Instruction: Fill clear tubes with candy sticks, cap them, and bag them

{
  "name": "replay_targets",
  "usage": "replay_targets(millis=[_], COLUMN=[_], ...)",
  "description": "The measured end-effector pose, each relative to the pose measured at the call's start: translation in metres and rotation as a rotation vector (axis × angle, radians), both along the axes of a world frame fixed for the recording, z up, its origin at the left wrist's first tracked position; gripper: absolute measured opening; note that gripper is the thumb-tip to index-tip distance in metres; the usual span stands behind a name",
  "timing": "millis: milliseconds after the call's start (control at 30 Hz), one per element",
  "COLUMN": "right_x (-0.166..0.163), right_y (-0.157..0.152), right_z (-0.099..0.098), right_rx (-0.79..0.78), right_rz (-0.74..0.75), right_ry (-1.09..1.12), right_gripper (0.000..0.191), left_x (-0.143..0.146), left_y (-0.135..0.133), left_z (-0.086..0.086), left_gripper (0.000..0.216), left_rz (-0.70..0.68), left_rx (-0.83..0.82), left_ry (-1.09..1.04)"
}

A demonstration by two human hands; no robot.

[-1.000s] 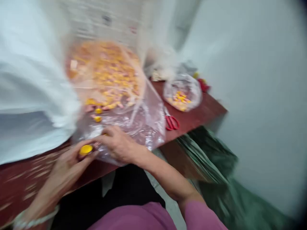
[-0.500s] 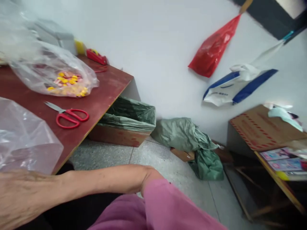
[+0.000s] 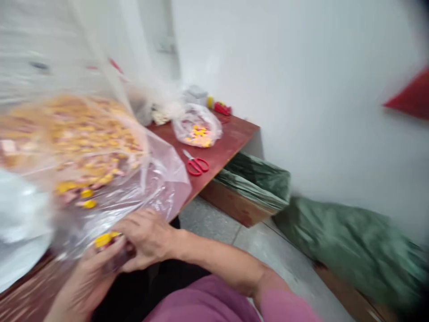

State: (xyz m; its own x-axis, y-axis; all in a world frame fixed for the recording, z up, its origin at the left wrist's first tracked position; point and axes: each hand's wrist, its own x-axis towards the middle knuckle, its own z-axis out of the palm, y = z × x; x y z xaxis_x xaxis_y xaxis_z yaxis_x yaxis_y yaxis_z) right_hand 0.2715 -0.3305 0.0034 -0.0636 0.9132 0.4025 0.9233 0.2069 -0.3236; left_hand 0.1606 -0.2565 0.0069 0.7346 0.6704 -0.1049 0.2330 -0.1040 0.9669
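My left hand [image 3: 95, 273] is closed around a few small yellow-topped pieces [image 3: 104, 240], with something dark and see-through just under them. Against it, my right hand [image 3: 149, 237] bends its fingers over the same small handful; motion smears the fingertips. Just beyond both hands, a large clear plastic bag [image 3: 164, 179] lies spread on the red-brown table [image 3: 231, 138]. Many yellow and pink pieces [image 3: 90, 138] are heaped in it, and a few yellow ones lie near its front. What exactly the pieces are is too blurred to tell.
Red-handled scissors [image 3: 197, 165], a smaller clear bag [image 3: 181, 127] of similar pieces and a red tape dispenser [image 3: 222, 108] are on the table. Below its right edge stands a carton lined with green plastic [image 3: 244, 208]. Green sacking [image 3: 348, 241] lies on the floor by the wall.
My view has swung left, bringing the heaped bag and my left hand into sight. Both hands now meet over the yellow-topped pieces; before, only my right hand and forearm showed.
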Motion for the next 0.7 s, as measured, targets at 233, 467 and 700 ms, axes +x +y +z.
replay_targets(millis=[233,467,700], right_x=[-0.026,0.008,-0.004], right_y=[0.006,0.101,0.203], right_z=[0.006,-0.016,-0.058], right_rx=[0.030,-0.062,-0.136], right_rz=[0.116,-0.111,-0.220], right_ry=[0.112,0.196,0.174], right_gripper=[0.070,0.024,0.020], left_x=[-0.050,-0.101,-0.125], left_y=[-0.006,0.017,0.027], left_z=[0.005,0.010,0.013], left_gripper=[0.026,0.032,0.033], left_rz=[0.384,0.429,0.501], left_rx=[-0.813,-0.696,-0.587], left_ry=[-0.329,-0.446,-0.446])
